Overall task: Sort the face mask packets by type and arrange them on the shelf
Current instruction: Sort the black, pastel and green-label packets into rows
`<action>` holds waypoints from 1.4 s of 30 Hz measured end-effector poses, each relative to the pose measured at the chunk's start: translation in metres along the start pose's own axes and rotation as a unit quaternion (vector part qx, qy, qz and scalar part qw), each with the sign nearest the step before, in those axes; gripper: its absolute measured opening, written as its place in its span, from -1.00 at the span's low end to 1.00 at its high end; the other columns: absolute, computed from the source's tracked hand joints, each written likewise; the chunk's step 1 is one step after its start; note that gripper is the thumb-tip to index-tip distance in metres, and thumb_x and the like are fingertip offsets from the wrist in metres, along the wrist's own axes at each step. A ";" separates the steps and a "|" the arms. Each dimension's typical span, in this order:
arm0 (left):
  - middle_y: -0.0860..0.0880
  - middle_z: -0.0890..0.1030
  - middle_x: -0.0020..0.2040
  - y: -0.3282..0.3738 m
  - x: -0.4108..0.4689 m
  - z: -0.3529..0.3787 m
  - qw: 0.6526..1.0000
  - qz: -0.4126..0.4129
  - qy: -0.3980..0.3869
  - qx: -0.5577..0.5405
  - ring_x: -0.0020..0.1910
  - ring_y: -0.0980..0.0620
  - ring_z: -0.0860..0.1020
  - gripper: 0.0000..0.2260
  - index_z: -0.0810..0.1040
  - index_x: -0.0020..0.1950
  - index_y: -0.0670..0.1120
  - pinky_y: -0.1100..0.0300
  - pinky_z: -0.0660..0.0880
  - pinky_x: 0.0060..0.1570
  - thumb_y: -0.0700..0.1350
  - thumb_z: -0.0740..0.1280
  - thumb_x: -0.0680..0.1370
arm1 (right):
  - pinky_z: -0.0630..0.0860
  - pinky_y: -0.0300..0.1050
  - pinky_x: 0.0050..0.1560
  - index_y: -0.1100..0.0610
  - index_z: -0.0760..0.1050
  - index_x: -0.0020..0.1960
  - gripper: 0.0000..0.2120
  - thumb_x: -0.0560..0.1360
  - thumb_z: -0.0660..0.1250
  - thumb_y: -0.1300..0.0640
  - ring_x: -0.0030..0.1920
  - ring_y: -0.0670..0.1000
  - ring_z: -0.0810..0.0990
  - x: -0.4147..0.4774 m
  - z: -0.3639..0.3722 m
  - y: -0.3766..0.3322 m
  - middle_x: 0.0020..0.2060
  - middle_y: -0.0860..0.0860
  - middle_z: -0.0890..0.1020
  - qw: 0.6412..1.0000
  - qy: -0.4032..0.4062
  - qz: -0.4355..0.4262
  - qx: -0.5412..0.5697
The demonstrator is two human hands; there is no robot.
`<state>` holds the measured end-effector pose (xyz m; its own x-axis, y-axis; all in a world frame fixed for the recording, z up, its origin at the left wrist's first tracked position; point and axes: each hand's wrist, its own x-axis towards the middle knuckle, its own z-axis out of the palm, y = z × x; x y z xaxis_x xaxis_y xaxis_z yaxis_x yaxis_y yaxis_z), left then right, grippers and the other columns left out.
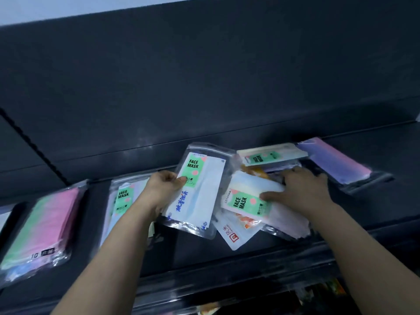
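Note:
My left hand grips a clear packet of white masks with a green FACE MASK label, lifted and tilted above the dark shelf. My right hand holds another green-label packet on top of a loose pile of packets at the shelf's middle. A white pouch with red print sticks out under that pile. One more green-label packet lies behind the pile. A green-label packet lies flat just left of my left arm.
A pink-and-green mask packet lies at the shelf's left. A purple-and-pink packet lies at the right rear. The dark back panel rises behind the shelf. Coloured goods show on a lower shelf.

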<state>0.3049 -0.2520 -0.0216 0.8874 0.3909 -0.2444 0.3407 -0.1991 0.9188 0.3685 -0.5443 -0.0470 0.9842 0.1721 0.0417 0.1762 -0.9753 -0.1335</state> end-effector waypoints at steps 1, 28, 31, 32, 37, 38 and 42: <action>-0.30 0.66 -0.07 0.001 0.000 -0.001 1.000 0.001 0.008 0.003 -0.18 -0.12 0.56 -0.83 0.53 -0.06 -0.21 -0.23 0.54 0.06 -0.12 0.41 0.53 | 0.35 0.07 0.15 -0.12 0.48 0.00 -0.54 0.30 0.27 -0.43 0.16 0.06 0.52 0.000 -0.005 0.001 0.04 -0.06 0.58 0.999 0.011 -0.001 0.030; -0.19 0.65 -0.04 -0.072 -0.022 -0.137 0.954 0.015 0.205 0.220 0.00 -0.20 0.60 -0.91 0.55 -0.09 -0.10 0.09 0.46 -0.09 -0.16 0.26 0.48 | 0.48 -0.18 -0.32 0.18 0.49 0.12 -0.84 0.61 0.17 0.24 -0.21 0.00 0.61 -0.018 0.006 -0.171 -0.15 0.04 0.64 0.797 -0.182 0.040 0.575; -0.16 0.63 0.14 -0.077 -0.028 -0.149 0.948 0.023 0.225 0.225 0.13 -0.19 0.56 -0.78 0.55 0.15 -0.14 0.09 0.46 0.07 -0.19 0.25 0.52 | 0.55 -0.12 -0.10 0.17 0.50 0.18 -0.79 0.60 0.17 0.25 -0.11 -0.01 0.62 -0.016 0.013 -0.216 -0.10 -0.01 0.64 0.791 -0.178 -0.006 0.585; -0.14 0.62 0.18 -0.077 -0.031 -0.153 0.948 0.030 0.226 0.223 0.16 -0.17 0.55 -0.74 0.54 0.20 -0.13 0.09 0.46 0.13 -0.18 0.26 0.53 | 0.56 -0.06 0.01 0.18 0.46 0.26 -0.74 0.58 0.21 0.22 -0.04 0.03 0.63 -0.015 0.017 -0.230 -0.03 0.00 0.64 0.802 -0.162 -0.013 0.575; -0.05 0.65 0.15 -0.074 -0.035 -0.157 0.969 0.063 0.101 0.215 0.11 -0.08 0.60 -0.79 0.58 0.15 0.06 0.14 0.51 0.15 -0.11 0.37 0.53 | 0.51 0.00 0.06 0.01 0.40 0.31 -0.66 0.54 0.23 0.06 0.19 0.11 0.47 -0.022 0.036 -0.269 0.21 0.03 0.47 0.968 -0.045 -0.156 0.193; -0.07 0.65 0.13 -0.074 -0.034 -0.155 0.968 0.064 0.093 0.222 0.09 -0.09 0.60 -0.82 0.59 0.12 0.07 0.13 0.51 0.13 -0.10 0.36 0.53 | 0.51 -0.02 0.03 0.02 0.47 0.21 -0.74 0.55 0.21 0.06 0.18 0.10 0.46 -0.026 0.038 -0.270 0.18 0.03 0.49 0.971 -0.042 -0.174 0.157; -0.04 0.67 0.09 -0.065 -0.023 -0.146 0.951 0.087 0.122 0.270 0.06 -0.09 0.62 -0.84 0.60 0.08 0.07 0.16 0.52 0.07 -0.08 0.35 0.52 | 0.50 -0.03 0.08 0.00 0.50 0.23 -0.73 0.56 0.19 0.05 0.22 0.07 0.45 -0.035 0.039 -0.253 0.21 -0.02 0.51 0.972 -0.010 -0.176 0.153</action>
<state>0.2169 -0.1165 -0.0306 0.8682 0.4948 0.0363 0.3645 -0.6858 0.6300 0.2906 -0.2986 -0.0534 0.8615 0.4934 0.1198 0.4964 -0.7692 -0.4024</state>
